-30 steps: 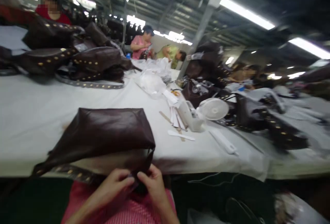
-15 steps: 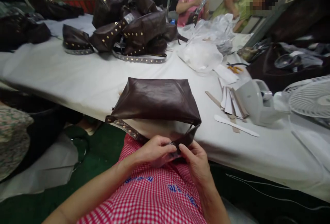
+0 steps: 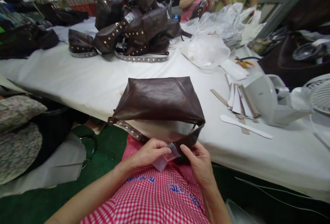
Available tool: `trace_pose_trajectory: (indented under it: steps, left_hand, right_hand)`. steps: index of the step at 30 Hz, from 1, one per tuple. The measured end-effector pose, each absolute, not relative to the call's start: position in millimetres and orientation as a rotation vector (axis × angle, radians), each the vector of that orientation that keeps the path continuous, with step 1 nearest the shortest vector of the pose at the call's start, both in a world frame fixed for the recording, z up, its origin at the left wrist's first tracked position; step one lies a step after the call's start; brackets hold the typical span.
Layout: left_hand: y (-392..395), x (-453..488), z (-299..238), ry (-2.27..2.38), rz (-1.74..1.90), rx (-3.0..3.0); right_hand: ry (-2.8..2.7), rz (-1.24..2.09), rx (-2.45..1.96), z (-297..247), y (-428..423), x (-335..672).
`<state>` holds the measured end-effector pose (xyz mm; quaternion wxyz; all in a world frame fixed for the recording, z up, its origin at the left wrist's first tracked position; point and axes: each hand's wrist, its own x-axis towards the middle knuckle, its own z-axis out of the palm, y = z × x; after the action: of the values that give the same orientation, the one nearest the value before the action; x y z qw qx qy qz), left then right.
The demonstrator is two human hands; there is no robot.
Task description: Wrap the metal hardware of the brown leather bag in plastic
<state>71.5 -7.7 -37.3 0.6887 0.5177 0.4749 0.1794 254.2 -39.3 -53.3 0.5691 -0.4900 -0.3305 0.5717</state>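
A dark brown leather bag (image 3: 160,98) lies at the table's front edge, its strap hanging toward me in a loop. My right hand (image 3: 199,158) pinches the plain brown strap (image 3: 192,137) near its lower end, thumb on top. Beside it, my left hand (image 3: 153,152) closes on a piece of clear plastic film (image 3: 174,152) that meets the strap end. The strap's left stretch (image 3: 130,129) bears brass studs and looks wrapped in film. What lies under my left fingers is partly hidden.
Several studded brown bags (image 3: 139,28) are piled at the back. Right of them lie clear plastic bags (image 3: 208,47), orange-handled scissors (image 3: 244,64), card strips (image 3: 241,100), a white flat tool (image 3: 244,126) and a white fan (image 3: 281,100). People stand across the table (image 3: 90,76); another sits left.
The plastic film now shows more plainly between my hands, its loose end lower over the apron. Both hands keep their pinch near the strap end. The view has shifted slightly.
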Motion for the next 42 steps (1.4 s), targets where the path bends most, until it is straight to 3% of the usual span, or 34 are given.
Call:
trace_pose_trajectory:
  steps: [15,20,42]
  left_hand:
    - [-0.9,89.0,-35.2,0.859,0.452,0.682]
    - [0.0,91.8,-28.8,0.864,0.479,0.680]
    - [-0.1,90.2,-33.0,0.925,0.444,0.716]
  right_hand:
    - [-1.029,1.244,-1.319,-55.5,-47.6,263.3]
    - [-1.128,0.972,-1.324,-58.3,-65.0,269.2]
    - [-1.261,0.909,-1.314,-63.8,-62.5,263.6]
